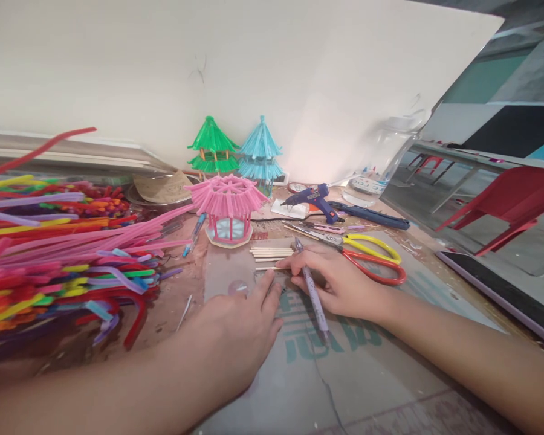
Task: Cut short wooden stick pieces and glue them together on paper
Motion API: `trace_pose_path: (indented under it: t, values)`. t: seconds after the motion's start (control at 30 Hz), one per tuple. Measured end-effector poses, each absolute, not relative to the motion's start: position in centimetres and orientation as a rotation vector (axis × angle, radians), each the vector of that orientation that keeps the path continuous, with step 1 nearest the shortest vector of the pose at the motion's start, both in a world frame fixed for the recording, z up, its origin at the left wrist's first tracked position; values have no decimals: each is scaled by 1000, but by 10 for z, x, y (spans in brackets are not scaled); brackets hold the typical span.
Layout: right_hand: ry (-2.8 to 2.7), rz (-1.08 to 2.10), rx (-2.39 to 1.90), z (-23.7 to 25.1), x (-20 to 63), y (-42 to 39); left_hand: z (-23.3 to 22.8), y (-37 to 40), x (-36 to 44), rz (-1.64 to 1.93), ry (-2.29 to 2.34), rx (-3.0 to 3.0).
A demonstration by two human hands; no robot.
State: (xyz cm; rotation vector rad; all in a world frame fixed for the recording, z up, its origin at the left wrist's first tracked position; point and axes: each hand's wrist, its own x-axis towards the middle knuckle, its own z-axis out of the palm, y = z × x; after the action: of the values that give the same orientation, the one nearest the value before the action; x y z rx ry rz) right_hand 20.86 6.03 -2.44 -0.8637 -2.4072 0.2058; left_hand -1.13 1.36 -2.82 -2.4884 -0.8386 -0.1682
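Right hand (329, 281) holds a purple pen (315, 299) beside wooden sticks (271, 252); left hand (238, 329), fingers extended, lies at their near side.

No readable text; the sheet's (272, 399) characters (295, 350) blur

left forearm (113, 380) and right forearm (457, 338) bare, angled inward from both sides. left hand (238, 326) back up, index finger (260, 291) stretched forward. right hand (338, 279) near it, fingers (312, 260) bent in grip.
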Motion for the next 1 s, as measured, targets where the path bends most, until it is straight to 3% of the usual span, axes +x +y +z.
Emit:
trace_pose_path:
  t: [1.0]
  values:
    - [-2466,180,-844,-24,207,59,-28,13,-11,-178,-829,-2432]
